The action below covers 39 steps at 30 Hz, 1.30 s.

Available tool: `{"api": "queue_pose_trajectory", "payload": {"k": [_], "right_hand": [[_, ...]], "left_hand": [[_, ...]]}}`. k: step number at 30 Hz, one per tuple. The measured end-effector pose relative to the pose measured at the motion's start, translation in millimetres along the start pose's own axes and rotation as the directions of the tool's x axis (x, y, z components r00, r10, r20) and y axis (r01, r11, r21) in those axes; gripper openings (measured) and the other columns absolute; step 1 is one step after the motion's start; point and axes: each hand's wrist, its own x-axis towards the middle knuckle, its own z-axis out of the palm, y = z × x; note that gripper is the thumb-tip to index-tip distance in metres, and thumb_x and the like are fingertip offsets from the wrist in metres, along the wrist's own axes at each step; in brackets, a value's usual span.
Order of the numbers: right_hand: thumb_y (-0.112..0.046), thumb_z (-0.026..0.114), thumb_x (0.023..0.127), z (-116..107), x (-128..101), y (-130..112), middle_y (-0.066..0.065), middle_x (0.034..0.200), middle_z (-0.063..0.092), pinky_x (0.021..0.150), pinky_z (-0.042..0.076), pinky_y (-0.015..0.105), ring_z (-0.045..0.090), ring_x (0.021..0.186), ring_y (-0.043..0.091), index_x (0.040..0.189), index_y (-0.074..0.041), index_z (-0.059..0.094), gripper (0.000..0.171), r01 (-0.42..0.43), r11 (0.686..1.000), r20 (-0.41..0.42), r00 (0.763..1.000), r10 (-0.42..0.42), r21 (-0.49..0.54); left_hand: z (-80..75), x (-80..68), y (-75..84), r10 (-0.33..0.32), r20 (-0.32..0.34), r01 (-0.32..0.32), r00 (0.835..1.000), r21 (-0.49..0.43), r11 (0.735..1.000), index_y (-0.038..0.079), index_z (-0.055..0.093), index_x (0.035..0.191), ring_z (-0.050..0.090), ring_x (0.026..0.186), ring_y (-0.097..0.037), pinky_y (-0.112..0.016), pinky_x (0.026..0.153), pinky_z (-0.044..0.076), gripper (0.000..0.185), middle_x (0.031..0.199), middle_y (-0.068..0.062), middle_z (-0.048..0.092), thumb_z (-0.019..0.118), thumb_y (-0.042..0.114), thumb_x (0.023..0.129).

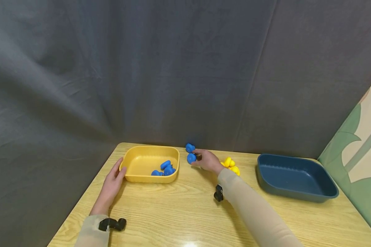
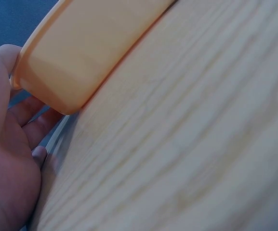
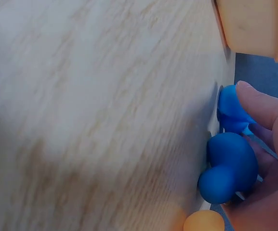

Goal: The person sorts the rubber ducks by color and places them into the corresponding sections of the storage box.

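Observation:
My left hand (image 1: pixel 112 178) grips the left rim of a yellow tray (image 1: pixel 151 179), with the thumb over the edge and the fingers outside. In the left wrist view, the tray's outer wall (image 2: pixel 66 57) lies beside the fingers. My right hand (image 1: pixel 208 160) pinches a blue knob-shaped piece (image 1: pixel 191 158) between thumb and fingers, low over the table. Just behind it lies another blue piece (image 1: pixel 190 148). The right wrist view shows a blue piece (image 3: pixel 230 108) at the thumb and a bigger-looking one (image 3: pixel 232 159) by the palm. Several blue pieces (image 1: pixel 168 170) lie in the yellow tray.
Several yellow pieces (image 1: pixel 232 164) lie on the table to the right of my right hand, partly hidden by the forearm. A dark blue tray (image 1: pixel 296 196) stands at the right. Grey cloth (image 1: pixel 185 75) hangs behind the wooden table (image 1: pixel 173 209).

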Motion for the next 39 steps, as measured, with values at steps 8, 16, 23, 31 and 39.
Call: {"api": "queue_pose_trajectory", "payload": {"k": [8,16,23,31,39], "right_hand": [[-0.018,0.086,0.099,5,-1,1,0.014,0.141,0.071,0.113,0.052,0.05,0.067,0.123,0.031,0.152,-0.005,0.065,0.058,0.025,1.0,-0.022,0.999,-0.026,-0.016],[-0.017,0.088,0.098,5,-3,-1,0.015,0.142,0.07,0.116,0.05,0.051,0.066,0.127,0.033,0.146,-0.002,0.067,0.055,0.015,1.0,-0.038,0.999,-0.015,-0.005],[-0.017,0.087,0.098,6,-7,-4,0.015,0.137,0.071,0.114,0.051,0.051,0.066,0.122,0.033,0.146,-0.002,0.068,0.054,0.002,1.0,-0.058,0.998,-0.003,-0.012],[-0.021,0.087,0.099,4,-10,-3,0.017,0.144,0.068,0.113,0.053,0.054,0.063,0.133,0.037,0.146,-0.009,0.067,0.053,-0.044,0.993,-0.102,0.993,0.055,0.109],[-0.026,0.087,0.099,-1,-15,-11,0.015,0.146,0.067,0.114,0.051,0.055,0.062,0.135,0.036,0.148,-0.012,0.067,0.055,-0.004,0.992,-0.134,0.991,0.022,0.13]], "left_hand": [[1.1,0.4,-0.1,0.006,-0.004,-0.006,1.0,0.002,1.0,0.021,0.019,0.179,0.014,0.169,-0.038,-0.06,0.134,0.017,0.071,0.183,-0.014,0.02,0.05,0.043,0.119],[0.2,0.3,1.3,-0.003,0.0,0.003,1.0,0.001,1.0,0.022,0.018,0.179,0.013,0.169,-0.037,-0.059,0.134,0.015,0.072,0.183,-0.013,0.018,0.049,0.046,0.119],[0.2,-1.2,1.6,-0.002,-0.002,0.002,1.0,0.0,1.0,0.02,0.019,0.179,0.013,0.169,-0.036,-0.059,0.134,0.016,0.073,0.183,-0.013,0.018,0.05,0.045,0.119],[0.6,-0.4,-0.4,-0.015,0.0,0.015,1.0,0.002,1.0,0.024,0.017,0.18,0.012,0.169,-0.034,-0.058,0.135,0.015,0.072,0.184,-0.01,0.017,0.049,0.046,0.119],[0.7,0.7,-3.0,-0.017,0.007,0.017,1.0,-0.002,1.0,0.025,0.016,0.18,0.012,0.169,-0.035,-0.058,0.135,0.015,0.072,0.184,-0.01,0.017,0.049,0.046,0.119]]}}
